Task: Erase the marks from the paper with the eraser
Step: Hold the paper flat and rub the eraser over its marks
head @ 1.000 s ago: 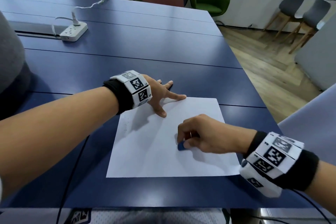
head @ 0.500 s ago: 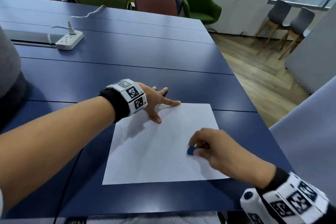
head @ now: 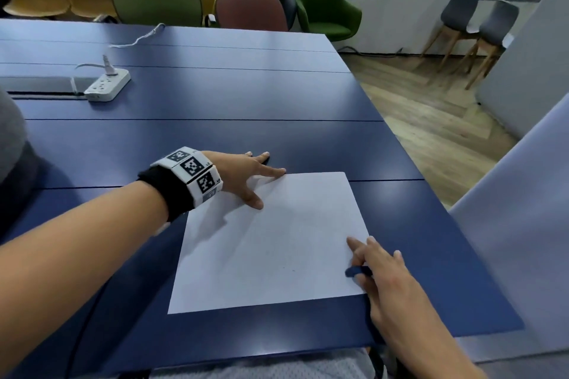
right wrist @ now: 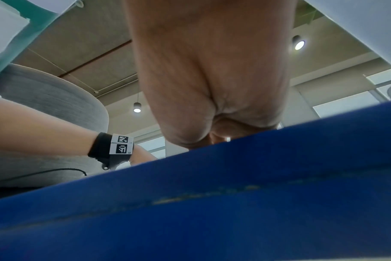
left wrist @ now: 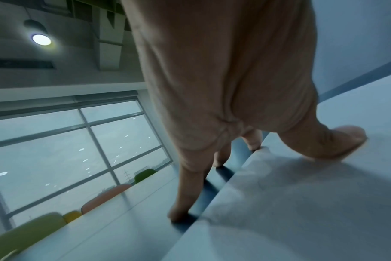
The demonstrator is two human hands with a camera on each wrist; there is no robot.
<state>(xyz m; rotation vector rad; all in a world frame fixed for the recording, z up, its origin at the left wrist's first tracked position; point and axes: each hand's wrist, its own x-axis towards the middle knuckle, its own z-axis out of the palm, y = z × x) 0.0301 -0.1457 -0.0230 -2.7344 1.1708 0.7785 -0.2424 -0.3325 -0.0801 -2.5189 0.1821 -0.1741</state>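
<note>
A white sheet of paper (head: 271,249) lies on the dark blue table (head: 215,138) in front of me. A few faint specks (head: 292,270) show near its lower middle. My left hand (head: 261,184) rests flat on the sheet's far left corner with fingers and thumb spread; the left wrist view shows its thumb (left wrist: 337,141) pressing the paper (left wrist: 301,203). My right hand (head: 366,264) sits at the sheet's right edge, fingers stretched forward. The small blue eraser (head: 357,271) peeks out at its thumb side, held there. In the right wrist view the table edge (right wrist: 212,194) hides the fingers.
A white power strip (head: 107,89) with a cable lies far left on the table. Coloured chairs (head: 252,9) line the far side. The table's right edge (head: 455,224) runs close to my right hand. A grey panel (head: 523,255) stands beyond that edge.
My right hand slid with the eraser from the middle of the sheet to its right edge, and its fingers straightened. The left hand stayed on the corner.
</note>
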